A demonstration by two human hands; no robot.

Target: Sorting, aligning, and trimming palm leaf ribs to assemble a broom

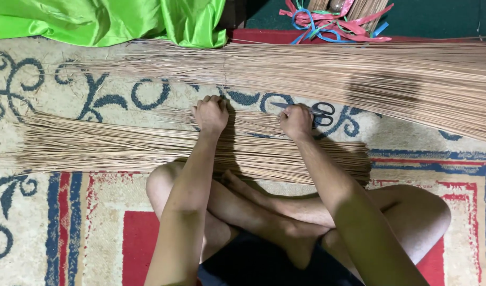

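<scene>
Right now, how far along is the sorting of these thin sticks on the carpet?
Looks done: a tan stick pile laid in a row before the crossed legs. In hand: both hands, left hand and right hand, press closed on sticks there; black-handled scissors lie beside the right. Left: the larger loose stick heap behind looks unsorted.

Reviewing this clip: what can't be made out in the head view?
- Left hand: closed on the near bundle of thin sticks; its grip is hidden under the knuckles.
- Right hand: covers part of the scissors.
- Far stick bundle: cut off at the right edge.
- Ribbons: cut off at the top edge.
</scene>
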